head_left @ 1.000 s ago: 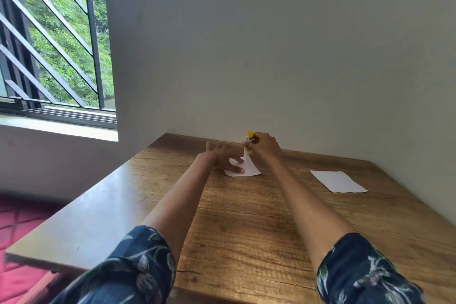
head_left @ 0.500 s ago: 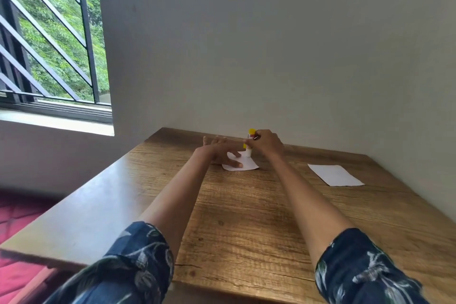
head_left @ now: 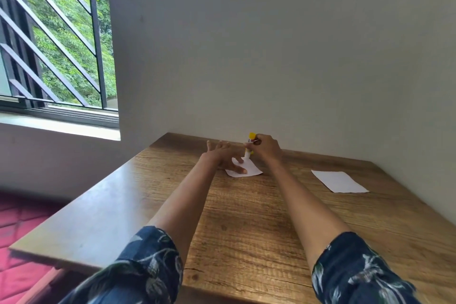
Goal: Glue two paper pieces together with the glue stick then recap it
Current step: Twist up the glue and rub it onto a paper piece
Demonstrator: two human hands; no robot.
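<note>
A small white paper piece lies on the wooden table near the far wall. My left hand presses it flat with spread fingers. My right hand grips a yellow and white glue stick, held nearly upright with its lower tip on the paper. A second white paper piece lies flat further right, apart from both hands. I cannot spot the glue stick's cap.
The table stands in a corner, with grey walls behind and to the right. Its left edge drops to a red floor. A barred window is at the far left.
The view has shifted slightly. Both hands stay on the small paper, and the glue stick's tip has moved a little across it.
</note>
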